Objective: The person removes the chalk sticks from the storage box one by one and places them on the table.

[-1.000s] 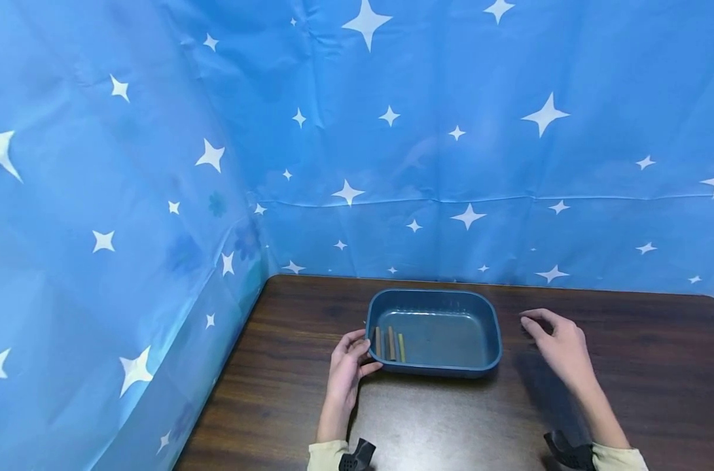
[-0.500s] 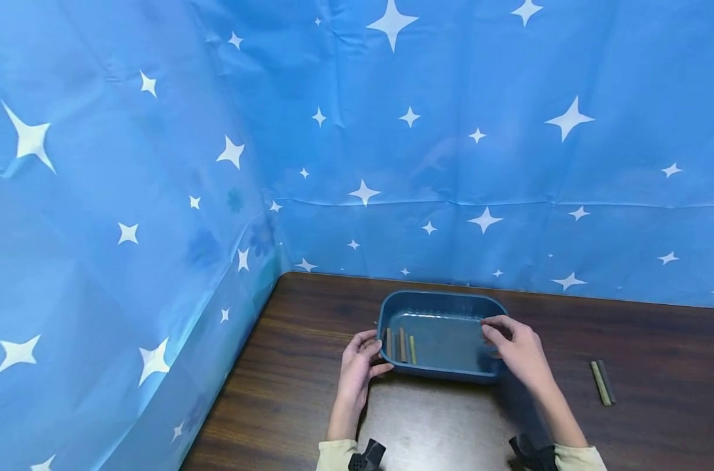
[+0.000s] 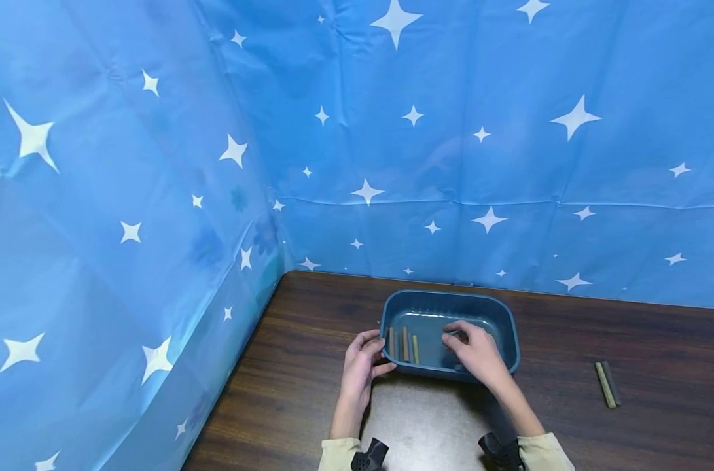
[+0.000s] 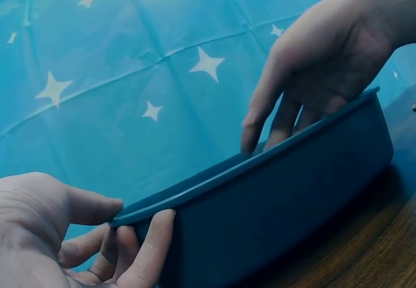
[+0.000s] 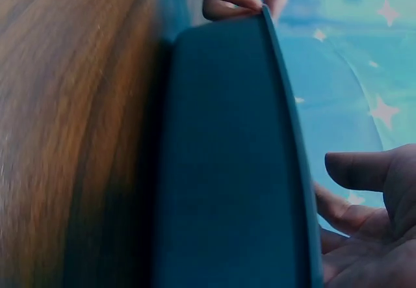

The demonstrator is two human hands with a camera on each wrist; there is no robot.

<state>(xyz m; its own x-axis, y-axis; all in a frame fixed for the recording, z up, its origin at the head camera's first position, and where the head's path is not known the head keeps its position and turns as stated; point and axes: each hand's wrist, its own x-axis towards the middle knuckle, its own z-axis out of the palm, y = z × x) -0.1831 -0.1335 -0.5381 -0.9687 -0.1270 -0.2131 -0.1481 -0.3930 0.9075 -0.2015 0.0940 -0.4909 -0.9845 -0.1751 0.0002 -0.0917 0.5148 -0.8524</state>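
At the near left corner of the blue tray, my left hand grips the rim, thumb on top and fingers against the outer wall, plainly seen in the left wrist view. Inside, at the left end, several thin sticks lie side by side, among them a brown stick and a yellow stick. My right hand reaches over the near rim, fingers pointing down into the tray's middle. Thumb and forefinger are close together in the head view; whether they pinch something cannot be made out, and the tray wall hides some fingertips.
To the right on the dark wooden table, a yellow-green stick and a dark grey stick lie side by side. A blue cloth with white stars hangs behind the table and along its left side.
My right hand has moved left from beside the tray to over its middle, baring the two sticks on the table. The left hand keeps its grip. The head view has shifted slightly.
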